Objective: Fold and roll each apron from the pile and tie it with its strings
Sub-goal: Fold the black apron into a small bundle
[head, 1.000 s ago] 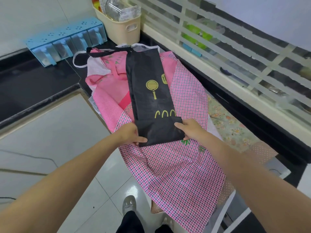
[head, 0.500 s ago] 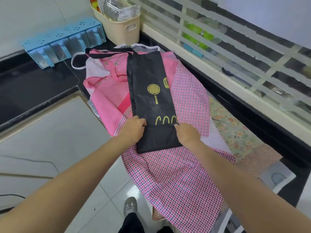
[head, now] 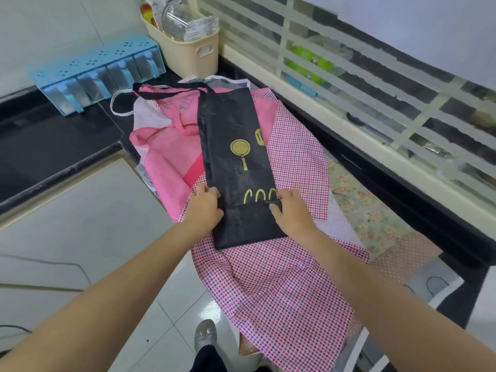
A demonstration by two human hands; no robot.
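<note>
Black apron [head: 236,157] lies folded lengthwise atop my pile; my left hand [head: 205,208] at 9 o'clock and right hand [head: 291,210] at 3 pinch its turned-up bottom fold, fingers clamped.

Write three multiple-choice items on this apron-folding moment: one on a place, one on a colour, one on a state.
1. Where does the black apron lie?
A. on the floor
B. on the pile of aprons
C. in the basket

2. What colour is the print on it?
A. yellow
B. white
C. blue

3. How is its near end?
A. flat and unfolded
B. tied with its strings
C. turned over on itself, held by both hands

Answers:
1 B, checked pink cloth shows all around it.
2 A, the pan and letters are yellow.
3 C, the left hand and right hand grip the fold.
</note>
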